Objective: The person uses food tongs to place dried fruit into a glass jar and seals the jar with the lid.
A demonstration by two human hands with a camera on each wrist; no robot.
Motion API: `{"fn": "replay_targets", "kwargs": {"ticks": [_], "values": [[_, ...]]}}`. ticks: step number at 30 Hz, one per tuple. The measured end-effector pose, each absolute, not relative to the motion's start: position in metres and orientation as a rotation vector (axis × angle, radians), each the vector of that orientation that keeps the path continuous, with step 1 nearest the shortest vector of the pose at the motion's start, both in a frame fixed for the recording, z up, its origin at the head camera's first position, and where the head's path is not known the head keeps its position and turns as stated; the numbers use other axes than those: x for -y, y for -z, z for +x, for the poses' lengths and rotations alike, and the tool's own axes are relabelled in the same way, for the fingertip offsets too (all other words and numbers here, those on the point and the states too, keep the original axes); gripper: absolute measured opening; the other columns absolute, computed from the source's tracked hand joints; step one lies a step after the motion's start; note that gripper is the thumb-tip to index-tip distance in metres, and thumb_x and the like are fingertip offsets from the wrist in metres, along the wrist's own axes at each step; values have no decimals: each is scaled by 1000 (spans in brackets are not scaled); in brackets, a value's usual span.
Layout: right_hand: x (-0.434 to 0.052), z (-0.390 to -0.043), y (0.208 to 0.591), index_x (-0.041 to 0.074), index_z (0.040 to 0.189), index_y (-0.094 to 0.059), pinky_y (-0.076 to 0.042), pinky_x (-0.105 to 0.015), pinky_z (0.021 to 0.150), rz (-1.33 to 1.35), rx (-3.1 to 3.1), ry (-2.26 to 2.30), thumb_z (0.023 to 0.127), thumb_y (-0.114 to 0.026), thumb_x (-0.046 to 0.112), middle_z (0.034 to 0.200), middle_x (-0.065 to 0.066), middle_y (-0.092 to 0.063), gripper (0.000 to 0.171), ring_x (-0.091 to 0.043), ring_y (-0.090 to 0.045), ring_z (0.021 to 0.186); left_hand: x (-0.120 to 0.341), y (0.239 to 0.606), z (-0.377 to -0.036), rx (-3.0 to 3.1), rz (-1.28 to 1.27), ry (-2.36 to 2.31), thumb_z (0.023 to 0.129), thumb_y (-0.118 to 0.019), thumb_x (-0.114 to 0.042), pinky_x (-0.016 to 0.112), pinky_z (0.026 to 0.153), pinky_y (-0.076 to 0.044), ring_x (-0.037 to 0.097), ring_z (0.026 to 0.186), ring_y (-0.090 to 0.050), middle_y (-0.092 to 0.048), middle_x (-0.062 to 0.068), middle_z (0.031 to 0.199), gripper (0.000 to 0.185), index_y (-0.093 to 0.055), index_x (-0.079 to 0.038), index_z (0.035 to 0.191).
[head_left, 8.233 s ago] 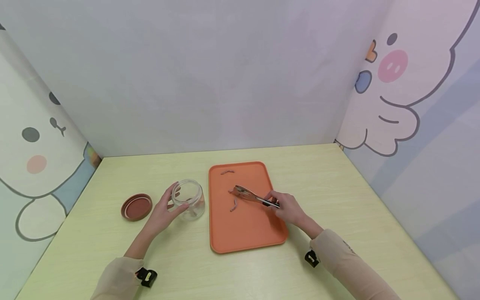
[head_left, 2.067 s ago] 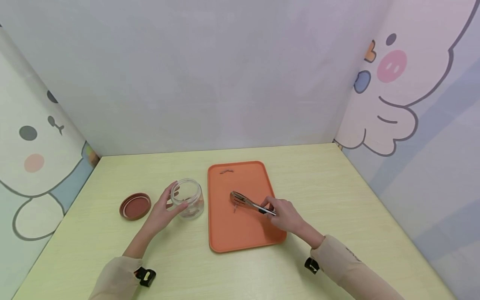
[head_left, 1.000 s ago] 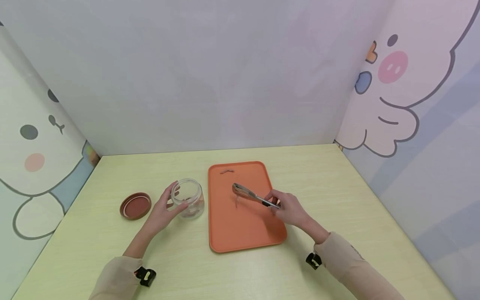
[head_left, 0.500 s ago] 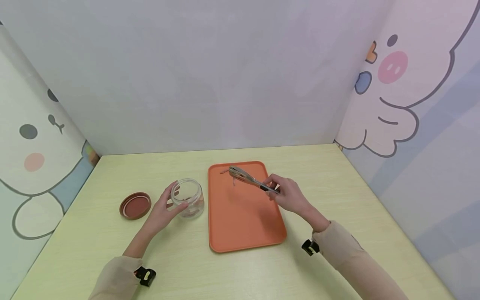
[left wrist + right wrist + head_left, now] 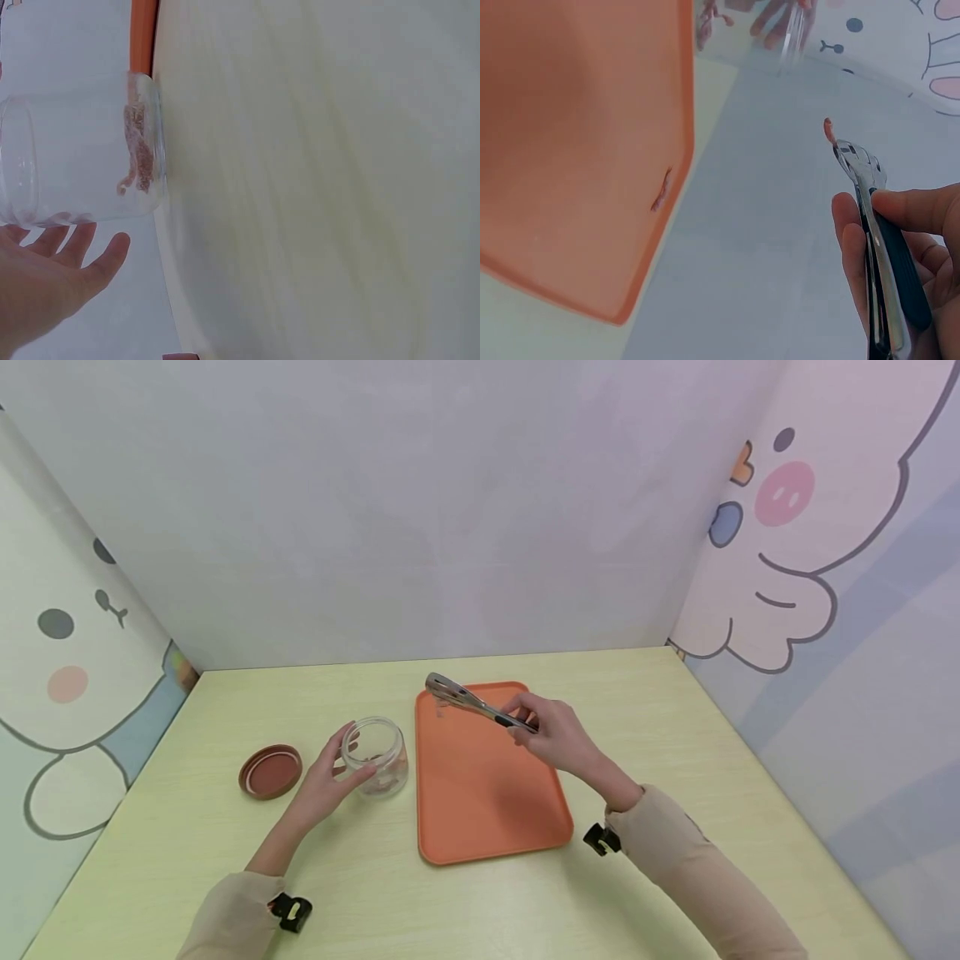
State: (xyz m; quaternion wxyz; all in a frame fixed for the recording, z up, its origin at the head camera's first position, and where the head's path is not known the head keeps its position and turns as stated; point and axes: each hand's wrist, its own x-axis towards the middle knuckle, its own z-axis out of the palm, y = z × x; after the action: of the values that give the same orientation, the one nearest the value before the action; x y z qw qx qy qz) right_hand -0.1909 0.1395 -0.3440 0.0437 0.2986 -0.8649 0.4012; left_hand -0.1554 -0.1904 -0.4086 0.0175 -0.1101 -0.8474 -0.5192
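Note:
My left hand (image 5: 324, 783) cups a clear glass jar (image 5: 377, 757) that stands on the table left of an orange tray (image 5: 487, 810). In the left wrist view, reddish strips (image 5: 139, 150) lie inside the jar (image 5: 75, 150), with my left hand (image 5: 45, 281) beside it. My right hand (image 5: 546, 737) grips metal tongs (image 5: 468, 700) by their dark handle, raised over the tray's far left corner. The tongs (image 5: 871, 225) pinch a small reddish strip (image 5: 827, 129) at their tip. Another strip (image 5: 662, 190) lies on the tray (image 5: 577, 150) near its edge.
A brown lid (image 5: 272, 771) lies on the table left of the jar. Walls with cartoon animals close in the pale wooden table (image 5: 675, 727) at the back and on both sides.
My right hand has lifted the tongs from the middle of the tray and carried them up and left, toward the tray's far left corner. The left hand and jar have stayed put.

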Motion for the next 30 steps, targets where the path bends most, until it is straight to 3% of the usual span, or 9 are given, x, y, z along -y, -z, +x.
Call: {"fn": "replay_targets", "kwargs": {"ticks": [20,30], "values": [[-111,-188,338,9,97,-58,-43,-23,43,1068,2530,-1184,82,-57,0,71,2,-57,17,-3,-53,52,190,409,-156,2638,-337,1628,85,-61,-17,54,92,-31,38,120,-29,-28,25,134,71,-17,-1,138],[-93,-185,345,9,94,-58,-33,-19,38,1113,2517,-1190,79,-55,-5,67,5,-55,21,-3,-41,42,191,412,-158,2655,-316,1621,84,-61,-20,53,93,-32,38,120,-28,-28,23,135,73,-16,-4,139]]}}
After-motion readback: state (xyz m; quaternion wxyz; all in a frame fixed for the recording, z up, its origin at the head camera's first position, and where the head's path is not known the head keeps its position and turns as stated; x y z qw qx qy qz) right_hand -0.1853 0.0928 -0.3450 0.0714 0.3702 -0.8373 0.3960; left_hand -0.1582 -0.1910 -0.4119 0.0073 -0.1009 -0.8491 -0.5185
